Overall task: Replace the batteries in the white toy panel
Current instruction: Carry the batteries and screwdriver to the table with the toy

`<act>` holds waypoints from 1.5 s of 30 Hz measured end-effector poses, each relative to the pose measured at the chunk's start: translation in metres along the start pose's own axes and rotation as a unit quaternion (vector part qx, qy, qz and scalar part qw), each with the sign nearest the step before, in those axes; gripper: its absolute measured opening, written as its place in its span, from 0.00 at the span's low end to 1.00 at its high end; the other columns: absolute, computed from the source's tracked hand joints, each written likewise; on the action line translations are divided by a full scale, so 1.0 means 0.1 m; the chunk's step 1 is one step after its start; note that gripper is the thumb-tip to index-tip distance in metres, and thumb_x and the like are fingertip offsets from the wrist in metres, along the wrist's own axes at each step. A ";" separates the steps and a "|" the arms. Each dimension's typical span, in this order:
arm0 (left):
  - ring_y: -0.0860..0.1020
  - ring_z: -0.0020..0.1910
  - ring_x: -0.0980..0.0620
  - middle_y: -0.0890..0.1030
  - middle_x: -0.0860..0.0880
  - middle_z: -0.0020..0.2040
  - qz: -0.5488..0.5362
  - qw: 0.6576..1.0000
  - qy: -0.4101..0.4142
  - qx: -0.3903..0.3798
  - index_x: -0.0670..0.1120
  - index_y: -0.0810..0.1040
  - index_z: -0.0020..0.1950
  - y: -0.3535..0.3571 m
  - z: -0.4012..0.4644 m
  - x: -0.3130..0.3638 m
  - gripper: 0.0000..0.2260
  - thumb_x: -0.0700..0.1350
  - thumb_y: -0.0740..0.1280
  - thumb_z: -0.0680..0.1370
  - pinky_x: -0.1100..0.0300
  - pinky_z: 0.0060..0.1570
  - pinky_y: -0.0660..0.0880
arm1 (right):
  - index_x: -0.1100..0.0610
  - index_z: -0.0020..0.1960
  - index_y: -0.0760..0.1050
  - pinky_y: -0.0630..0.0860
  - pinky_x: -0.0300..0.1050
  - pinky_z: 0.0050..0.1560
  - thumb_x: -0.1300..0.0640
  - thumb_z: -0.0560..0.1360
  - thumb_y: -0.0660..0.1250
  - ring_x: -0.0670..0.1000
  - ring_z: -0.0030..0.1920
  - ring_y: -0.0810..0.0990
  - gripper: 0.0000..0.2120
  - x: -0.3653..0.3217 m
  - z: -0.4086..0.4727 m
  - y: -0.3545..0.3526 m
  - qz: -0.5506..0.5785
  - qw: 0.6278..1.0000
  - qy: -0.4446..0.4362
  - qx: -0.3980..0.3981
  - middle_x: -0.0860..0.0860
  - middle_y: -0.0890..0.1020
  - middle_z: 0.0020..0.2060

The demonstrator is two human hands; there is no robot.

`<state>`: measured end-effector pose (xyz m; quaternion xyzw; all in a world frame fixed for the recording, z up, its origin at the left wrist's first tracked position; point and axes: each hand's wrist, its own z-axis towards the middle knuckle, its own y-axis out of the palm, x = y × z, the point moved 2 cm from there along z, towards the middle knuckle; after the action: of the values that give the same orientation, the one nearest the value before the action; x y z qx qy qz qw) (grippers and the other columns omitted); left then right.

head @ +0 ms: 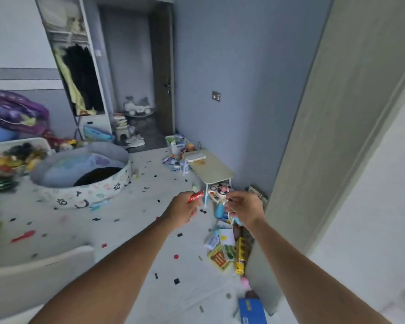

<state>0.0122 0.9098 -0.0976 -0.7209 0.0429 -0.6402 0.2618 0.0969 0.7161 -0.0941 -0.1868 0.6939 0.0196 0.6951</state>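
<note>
My left hand (184,211) is stretched forward and shut around a red battery (197,197) whose end sticks out past the thumb. My right hand (242,206) is level with it, a little to the right, fingers pinched on the edge of a white toy panel (216,196) with colourful figures on it. The panel hangs between both hands, above the floor, partly hidden by my right fingers. The picture is blurred, so the panel's battery bay cannot be made out.
A small beige low table (211,169) stands by the grey wall ahead. Books and boxes (225,249) lie on the floor along a tall panel on the right. A round padded pet bed (80,174) is on the left, and a blue box (251,311) lies near my right forearm.
</note>
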 end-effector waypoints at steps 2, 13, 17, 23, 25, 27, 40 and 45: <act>0.72 0.29 0.50 0.76 0.48 0.29 0.004 1.000 -0.015 0.010 0.46 0.78 0.42 -0.32 0.20 -0.19 0.09 0.44 0.63 0.81 0.62 0.27 0.68 | 0.54 0.41 0.82 0.81 0.41 0.31 0.73 0.72 0.69 0.51 0.27 0.78 0.14 -0.08 0.26 0.36 0.013 1.000 0.005 -0.018 0.54 0.82 0.29; 0.77 0.33 0.50 0.80 0.46 0.34 0.075 0.996 -0.029 0.034 0.44 0.78 0.49 -1.29 2.16 -0.85 0.09 0.47 0.62 0.83 0.61 0.28 0.74 | 0.67 0.51 0.81 0.76 0.37 0.27 0.75 0.73 0.66 0.55 0.30 0.78 0.10 -0.06 2.35 1.76 0.072 0.994 0.015 -0.075 0.60 0.80 0.32; 0.78 0.33 0.53 0.81 0.48 0.34 0.069 0.995 -0.049 0.046 0.44 0.78 0.49 -1.63 2.93 -1.03 0.09 0.47 0.62 0.83 0.60 0.32 0.75 | 0.63 0.50 0.83 0.82 0.39 0.32 0.72 0.72 0.67 0.53 0.30 0.83 0.10 -0.08 3.14 2.15 0.054 0.995 0.026 -0.079 0.58 0.84 0.32; 0.77 0.32 0.54 0.80 0.48 0.34 0.061 0.996 -0.060 0.040 0.47 0.77 0.46 -2.12 4.24 -1.39 0.08 0.46 0.62 0.83 0.61 0.31 0.74 | 0.63 0.52 0.83 0.86 0.50 0.42 0.68 0.73 0.70 0.56 0.37 0.86 0.09 -0.16 4.40 2.81 0.020 0.997 0.023 -0.064 0.57 0.86 0.36; 0.77 0.33 0.53 0.81 0.48 0.34 0.061 0.996 -0.056 0.027 0.47 0.77 0.46 -2.27 4.72 -1.56 0.08 0.45 0.62 0.83 0.61 0.32 0.74 | 0.61 0.52 0.83 0.86 0.48 0.41 0.68 0.73 0.71 0.56 0.37 0.86 0.09 -0.19 4.82 3.04 0.007 0.998 0.029 -0.051 0.58 0.86 0.37; 0.77 0.33 0.52 0.81 0.47 0.35 0.059 0.997 -0.050 0.013 0.46 0.77 0.47 -2.42 5.22 -1.72 0.07 0.45 0.62 0.82 0.60 0.32 0.75 | 0.58 0.50 0.85 0.86 0.53 0.42 0.64 0.73 0.72 0.56 0.36 0.88 0.08 -0.16 5.26 3.27 -0.004 0.999 0.041 -0.031 0.55 0.88 0.37; 0.75 0.31 0.53 0.80 0.49 0.33 0.076 0.993 -0.045 -0.072 0.45 0.78 0.49 -3.12 8.31 -2.39 0.06 0.43 0.62 0.81 0.61 0.28 0.74 | 0.61 0.54 0.84 0.86 0.52 0.48 0.64 0.73 0.74 0.55 0.39 0.89 0.10 -0.02 8.05 4.34 0.019 0.995 0.085 0.039 0.56 0.88 0.40; 0.74 0.29 0.55 0.78 0.51 0.31 0.101 0.988 -0.056 -0.104 0.43 0.78 0.50 -3.21 9.60 -2.72 0.07 0.43 0.62 0.82 0.64 0.28 0.74 | 0.61 0.54 0.84 0.86 0.49 0.46 0.65 0.73 0.73 0.55 0.39 0.89 0.10 0.25 9.21 4.73 0.030 0.992 0.111 0.050 0.57 0.88 0.40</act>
<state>0.7845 1.6038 -0.2452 -0.7711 0.1669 -0.5612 0.2503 0.8439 1.4138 -0.2584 -0.1319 0.7722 -0.0154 0.6214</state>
